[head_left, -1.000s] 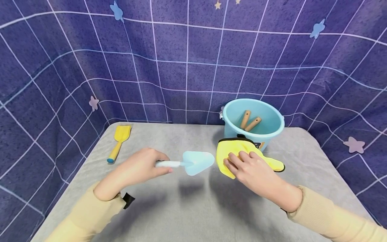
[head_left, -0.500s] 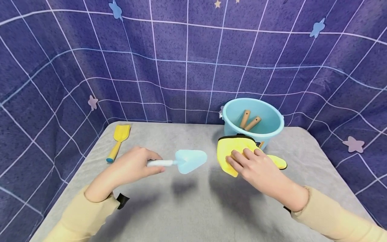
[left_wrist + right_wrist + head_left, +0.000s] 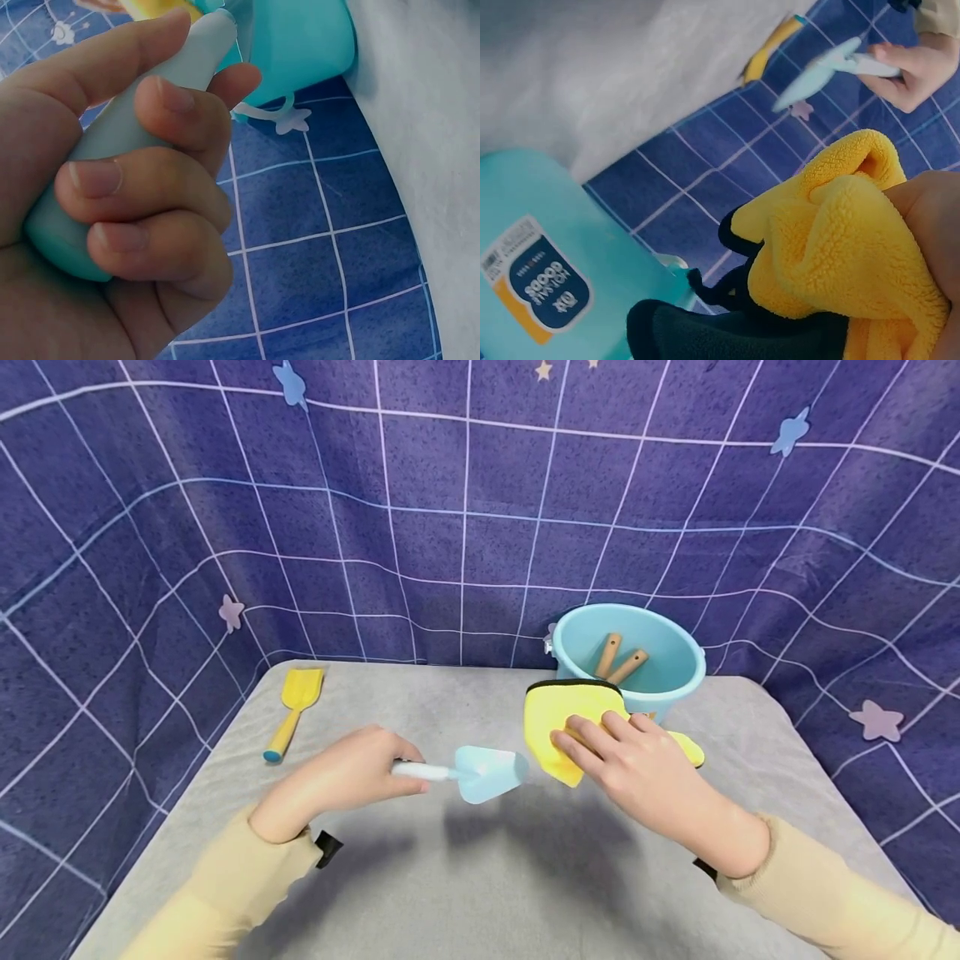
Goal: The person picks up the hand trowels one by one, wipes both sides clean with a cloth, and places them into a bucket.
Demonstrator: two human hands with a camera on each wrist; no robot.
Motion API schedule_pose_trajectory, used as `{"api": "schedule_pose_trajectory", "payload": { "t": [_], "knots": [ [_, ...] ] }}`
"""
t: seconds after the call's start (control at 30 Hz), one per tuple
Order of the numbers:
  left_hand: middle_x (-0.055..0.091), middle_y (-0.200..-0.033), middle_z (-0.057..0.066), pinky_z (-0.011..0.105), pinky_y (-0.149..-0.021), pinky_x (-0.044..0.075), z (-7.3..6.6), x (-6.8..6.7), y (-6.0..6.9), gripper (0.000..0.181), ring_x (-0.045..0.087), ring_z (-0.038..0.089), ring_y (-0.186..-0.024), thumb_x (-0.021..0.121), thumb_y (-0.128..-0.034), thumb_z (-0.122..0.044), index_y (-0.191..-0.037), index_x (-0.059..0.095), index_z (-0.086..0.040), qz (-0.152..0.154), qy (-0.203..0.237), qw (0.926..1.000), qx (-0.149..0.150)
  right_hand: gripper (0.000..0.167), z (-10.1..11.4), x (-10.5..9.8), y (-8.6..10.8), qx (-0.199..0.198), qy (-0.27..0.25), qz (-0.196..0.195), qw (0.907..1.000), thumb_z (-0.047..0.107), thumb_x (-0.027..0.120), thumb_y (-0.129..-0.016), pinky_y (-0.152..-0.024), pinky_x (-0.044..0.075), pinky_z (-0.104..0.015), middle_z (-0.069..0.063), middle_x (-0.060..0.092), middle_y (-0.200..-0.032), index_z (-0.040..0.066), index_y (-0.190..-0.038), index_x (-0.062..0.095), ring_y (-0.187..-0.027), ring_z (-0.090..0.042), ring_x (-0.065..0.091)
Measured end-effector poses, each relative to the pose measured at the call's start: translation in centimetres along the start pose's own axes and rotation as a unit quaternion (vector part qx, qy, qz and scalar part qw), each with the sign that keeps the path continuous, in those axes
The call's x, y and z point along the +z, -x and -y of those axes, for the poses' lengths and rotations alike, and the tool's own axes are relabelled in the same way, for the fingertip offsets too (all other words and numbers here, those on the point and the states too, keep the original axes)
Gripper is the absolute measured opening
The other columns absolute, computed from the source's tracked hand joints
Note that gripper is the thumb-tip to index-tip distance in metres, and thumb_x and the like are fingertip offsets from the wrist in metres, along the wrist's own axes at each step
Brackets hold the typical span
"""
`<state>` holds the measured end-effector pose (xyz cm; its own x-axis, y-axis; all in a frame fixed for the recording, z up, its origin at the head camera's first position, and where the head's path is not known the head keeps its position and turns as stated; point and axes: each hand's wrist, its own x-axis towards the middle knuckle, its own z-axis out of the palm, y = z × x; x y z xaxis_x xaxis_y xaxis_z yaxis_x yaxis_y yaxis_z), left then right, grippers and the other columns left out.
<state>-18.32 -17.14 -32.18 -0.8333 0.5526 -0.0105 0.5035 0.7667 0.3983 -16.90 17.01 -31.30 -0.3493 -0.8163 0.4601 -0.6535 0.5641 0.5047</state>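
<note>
My left hand [image 3: 360, 772] grips the pale handle [image 3: 150, 112] of a light blue toy trowel [image 3: 483, 772], its blade pointing right above the table. In the left wrist view the fingers curl round that handle. My right hand [image 3: 648, 768] holds a bunched yellow cloth [image 3: 566, 727] with dark edging, up in front of the bucket. The right wrist view shows the cloth [image 3: 840, 240] as fluffy yellow on one side, with a dark part below. A gap separates cloth and trowel blade.
Behind the right hand stands a light blue bucket [image 3: 570, 643] with two wooden handles [image 3: 609, 656] inside. At the far left of the grey-covered table [image 3: 420, 893] lies a yellow toy shovel [image 3: 292, 714]. A purple gridded curtain [image 3: 420, 552] hangs behind.
The trowel shifted slightly left, then back to the right, with its blade now tilted a bit differently. The right hand's cloth has risen a little and moved slightly left.
</note>
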Motion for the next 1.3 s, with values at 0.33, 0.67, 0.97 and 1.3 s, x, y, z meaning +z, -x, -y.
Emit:
{"api": "schedule_pose_trajectory", "payload": {
  "t": [0.33,0.67,0.97,1.3],
  "knots": [
    [0.052,-0.06,-0.014,0.022,-0.053,0.039,-0.4,0.5,-2.3,0.01,0.041,0.004,-0.053,0.073,-0.0803,-0.031,-0.079,0.071,-0.021,-0.001,0.0,0.9996,0.028,0.038,-0.1,0.3,-1.3,-0.008,-0.006,-0.048,0.9988,-0.001,0.045,-0.086,-0.056,0.034,-0.03,-0.004,0.062,-0.107,0.011,-0.118,0.063,-0.077,-0.024,0.053],
    [0.054,-0.062,-0.014,0.023,-0.056,0.041,-1.3,0.7,-3.8,0.012,0.044,0.005,-0.057,0.072,-0.081,-0.032,-0.081,0.072,-0.02,-0.005,-0.014,0.9989,0.045,0.039,0.8,0.9,-2.1,-0.032,-0.002,-0.022,0.9993,0.0,0.05,-0.085,-0.057,0.034,-0.029,-0.003,0.062,-0.11,0.013,-0.12,0.062,-0.077,-0.023,0.052],
    [0.053,-0.06,-0.014,0.023,-0.055,0.04,-2.3,0.7,-4.0,0.015,0.045,0.005,-0.057,0.071,-0.082,-0.034,-0.083,0.073,-0.019,-0.012,-0.028,0.9986,0.044,0.039,1.4,1.7,-2.0,-0.06,0.003,0.015,0.9981,0.005,0.068,-0.08,-0.056,0.03,-0.028,-0.001,0.058,-0.108,0.015,-0.117,0.063,-0.072,-0.021,0.048],
    [0.054,-0.062,-0.014,0.023,-0.054,0.041,-2.8,1.4,-3.9,0.015,0.046,0.006,-0.058,0.073,-0.0802,-0.034,-0.08,0.072,-0.018,-0.033,-0.062,0.9953,0.066,0.034,1.7,2.5,-2.1,-0.091,0.002,0.015,0.9957,0.009,0.072,-0.076,-0.057,0.037,-0.029,0.001,0.059,-0.099,0.015,-0.109,0.067,-0.073,-0.021,0.05]
  ]
}}
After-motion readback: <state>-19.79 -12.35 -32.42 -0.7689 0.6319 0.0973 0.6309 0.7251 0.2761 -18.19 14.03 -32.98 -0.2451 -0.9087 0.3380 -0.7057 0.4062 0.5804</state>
